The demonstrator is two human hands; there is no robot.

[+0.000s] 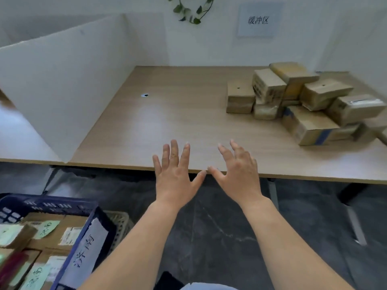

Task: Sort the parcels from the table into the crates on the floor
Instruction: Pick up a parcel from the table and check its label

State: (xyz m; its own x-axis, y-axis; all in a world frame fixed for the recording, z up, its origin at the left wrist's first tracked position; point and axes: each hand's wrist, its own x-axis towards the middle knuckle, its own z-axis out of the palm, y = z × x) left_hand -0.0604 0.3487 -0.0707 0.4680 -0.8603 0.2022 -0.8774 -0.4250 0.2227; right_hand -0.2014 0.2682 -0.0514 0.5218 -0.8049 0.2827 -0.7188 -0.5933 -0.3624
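A heap of several brown cardboard parcels lies at the far right of the wooden table. My left hand and my right hand reach forward side by side over the table's near edge, fingers spread and straight, holding nothing. Both hands are well short of the heap, which is up and to the right of them. On the floor at the lower left stands a dark blue crate with a white handwritten label, holding several parcels with green notes on them.
White partition boards wall the table's left side and back. A paper sign and a hanging plant are on the back wall. A beige basket sits behind the blue crate. The floor is dark marble; table legs stand below the edge.
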